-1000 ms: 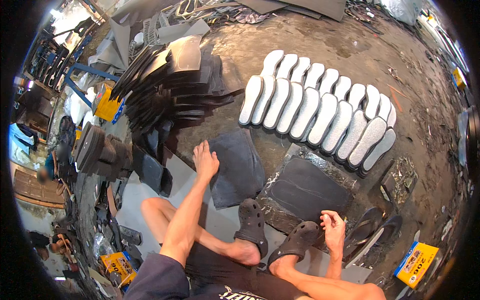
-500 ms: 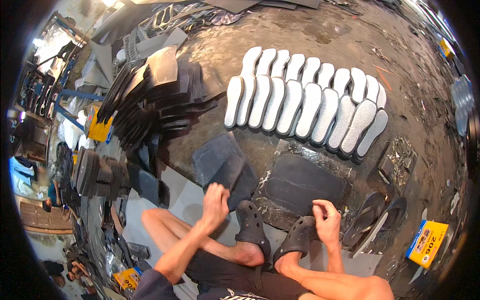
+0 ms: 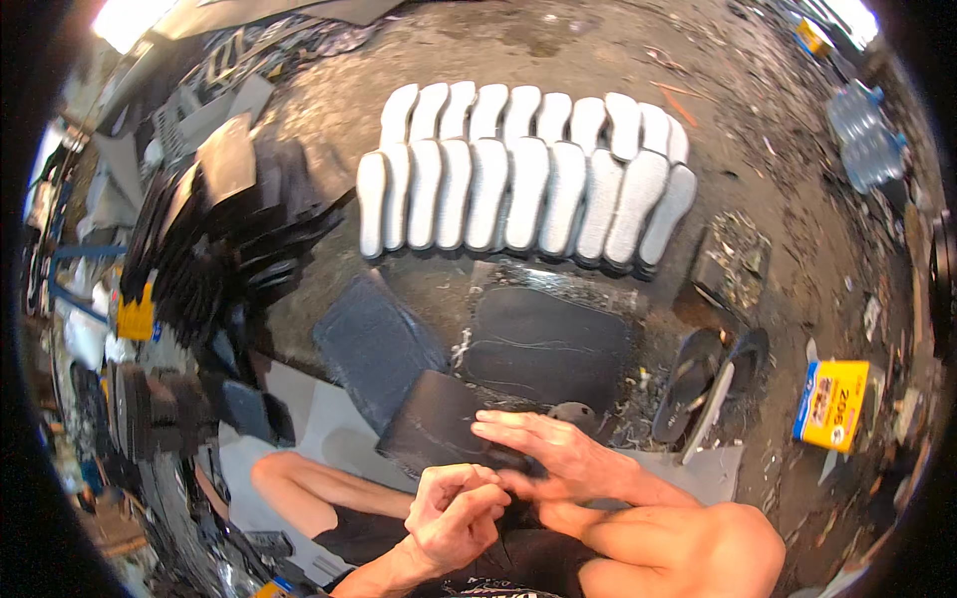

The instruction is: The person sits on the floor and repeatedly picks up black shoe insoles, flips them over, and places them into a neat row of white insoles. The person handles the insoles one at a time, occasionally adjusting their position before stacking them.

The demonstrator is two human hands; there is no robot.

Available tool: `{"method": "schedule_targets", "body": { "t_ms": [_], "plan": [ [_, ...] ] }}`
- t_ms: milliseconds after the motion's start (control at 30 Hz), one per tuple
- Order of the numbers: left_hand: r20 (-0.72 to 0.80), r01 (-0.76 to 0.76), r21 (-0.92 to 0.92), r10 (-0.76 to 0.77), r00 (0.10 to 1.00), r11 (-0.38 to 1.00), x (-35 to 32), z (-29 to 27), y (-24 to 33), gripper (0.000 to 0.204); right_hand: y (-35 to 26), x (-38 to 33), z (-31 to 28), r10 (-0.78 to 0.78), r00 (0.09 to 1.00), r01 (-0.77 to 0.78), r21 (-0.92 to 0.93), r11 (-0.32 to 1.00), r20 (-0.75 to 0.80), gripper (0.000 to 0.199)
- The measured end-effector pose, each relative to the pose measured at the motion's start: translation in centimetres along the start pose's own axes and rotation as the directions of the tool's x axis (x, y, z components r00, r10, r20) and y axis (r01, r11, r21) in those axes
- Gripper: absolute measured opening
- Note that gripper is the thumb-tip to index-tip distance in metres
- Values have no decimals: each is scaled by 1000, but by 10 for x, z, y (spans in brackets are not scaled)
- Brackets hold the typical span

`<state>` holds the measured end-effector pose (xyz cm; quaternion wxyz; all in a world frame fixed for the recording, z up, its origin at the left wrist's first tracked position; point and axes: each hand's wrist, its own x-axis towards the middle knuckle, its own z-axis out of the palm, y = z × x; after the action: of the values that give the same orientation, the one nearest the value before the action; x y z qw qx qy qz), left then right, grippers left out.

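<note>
My left hand (image 3: 459, 513) is curled closed low in the middle, fingertips pressed together. Whatever it may hold is too small to make out. Beside it my right hand (image 3: 568, 453) has its fingers stretched out to the left, with the blurred thumb side close to my left fingertips. Past the right fingertips lies a black sheet (image 3: 429, 414) with a faint line on it, overlapping a larger dark sheet (image 3: 374, 334). Farther right, a black sheet with sole-shaped outlines (image 3: 548, 344) lies on a worn board. One dark clog (image 3: 571, 412) shows partly behind my right hand.
Two rows of pale insoles (image 3: 523, 189) stand beyond the board. A heap of dark sheets (image 3: 229, 239) lies at left. To the right are black flip-flops (image 3: 690, 384), a scrap-covered block (image 3: 736, 261), a yellow-and-blue box (image 3: 832, 407) and clear bottles (image 3: 865, 140).
My hands, apart before, have come together in front of my body. The view has swung right. The smaller black sheet sits nearer my feet than before.
</note>
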<state>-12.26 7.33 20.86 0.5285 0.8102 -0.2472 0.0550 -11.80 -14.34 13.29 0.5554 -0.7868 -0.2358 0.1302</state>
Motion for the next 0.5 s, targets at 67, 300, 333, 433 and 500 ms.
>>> {"method": "schedule_targets", "body": {
  "t_ms": [67,300,333,433,500],
  "plan": [
    [-4,-139,-2,139,990,990,26,13,-9,19,18,1,8,-47,992,14,-262,965,-121,74],
    [12,588,444,-660,751,676,8,-60,-214,87,60,-11,47,31,992,-65,-272,960,-125,85],
    [44,554,625,-734,678,550,-3,-70,-224,72,60,-11,51,10,993,-49,-343,938,-116,88],
    [78,676,409,-761,644,613,-16,-73,-227,65,69,-5,66,-6,1000,-8,-465,885,-27,102],
    [175,841,180,-857,484,511,-12,-68,-219,68,77,4,84,-6,1000,4,-514,858,-2,100]
  ]
}}
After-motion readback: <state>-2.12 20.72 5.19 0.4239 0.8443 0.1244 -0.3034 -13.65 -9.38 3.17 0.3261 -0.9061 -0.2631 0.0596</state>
